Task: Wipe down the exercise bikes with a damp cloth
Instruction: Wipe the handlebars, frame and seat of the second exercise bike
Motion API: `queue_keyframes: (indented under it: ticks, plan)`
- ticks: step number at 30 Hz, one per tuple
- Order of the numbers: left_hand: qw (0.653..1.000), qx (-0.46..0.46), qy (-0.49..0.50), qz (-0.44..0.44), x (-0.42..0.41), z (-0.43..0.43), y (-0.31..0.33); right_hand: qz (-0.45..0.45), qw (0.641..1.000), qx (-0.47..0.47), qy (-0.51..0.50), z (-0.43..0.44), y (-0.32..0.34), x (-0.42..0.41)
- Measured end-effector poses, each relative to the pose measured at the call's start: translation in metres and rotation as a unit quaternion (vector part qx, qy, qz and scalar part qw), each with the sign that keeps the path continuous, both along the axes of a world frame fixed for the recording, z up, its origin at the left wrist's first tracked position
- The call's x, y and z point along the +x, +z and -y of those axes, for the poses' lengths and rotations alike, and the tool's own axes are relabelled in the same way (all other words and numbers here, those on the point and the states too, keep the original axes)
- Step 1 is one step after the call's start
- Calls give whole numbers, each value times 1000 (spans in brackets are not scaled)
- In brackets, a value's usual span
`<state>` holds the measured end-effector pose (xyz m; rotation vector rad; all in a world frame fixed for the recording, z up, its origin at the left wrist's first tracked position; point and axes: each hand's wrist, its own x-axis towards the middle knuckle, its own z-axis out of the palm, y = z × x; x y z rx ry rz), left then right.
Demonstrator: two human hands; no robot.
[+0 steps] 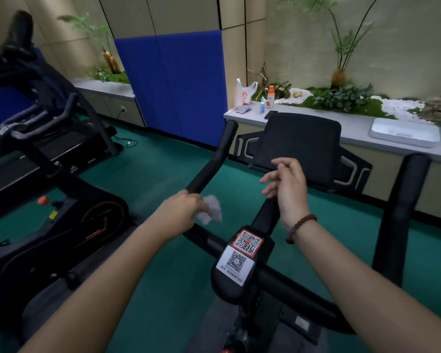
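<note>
We judge the job barely partway: our left hand (181,212) has its grip closed round a crumpled pale cloth (211,208), pressed to the base of the near bike's left handlebar horn (214,159), while our right hand (288,189) hovers over the centre stem, grip loose and empty. The black bars look matte, though blur hides which parts are wiped; the second bike (61,225) at left probably awaits its turn.
</note>
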<state>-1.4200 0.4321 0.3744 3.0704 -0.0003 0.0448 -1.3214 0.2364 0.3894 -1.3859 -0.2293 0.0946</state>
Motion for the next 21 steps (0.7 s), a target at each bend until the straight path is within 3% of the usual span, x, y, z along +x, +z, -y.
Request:
queue_keyframes:
  ticks: [2, 4, 6, 9, 12, 15, 17, 18, 21]
  plan:
    - [991, -120, 15, 63, -3, 12, 4, -20, 999, 29, -3, 13, 9, -3]
    - [950, -240, 49, 193, 1, 29, 14, -28, 999, 21, 0, 27, 16, -5]
    - [915, -312, 56, 251, 8, 56, 25, -61, 996, -14, 60, 37, 18, -9]
    - [905, -393, 2, 166, 17, 105, 36, -94, 975, -41, 199, 41, 17, -15]
    - [882, -469, 15, 35, 19, 138, 30, -29, 978, -50, 199, 42, 14, -16]
    - [833, -551, 28, 40, 17, 144, 22, 55, 966, -154, 199, 54, 3, -11]
    - [824, -561, 40, 61, 11, 143, 18, 140, 946, -260, 131, 61, -2, -6]
    - [836, -539, 59, 81, 7, 142, 15, 185, 928, -317, 71, 64, -3, -3]
    - [890, -409, 137, 147, -1, 137, 4, 289, 814, -504, -18, 68, -7, 0]
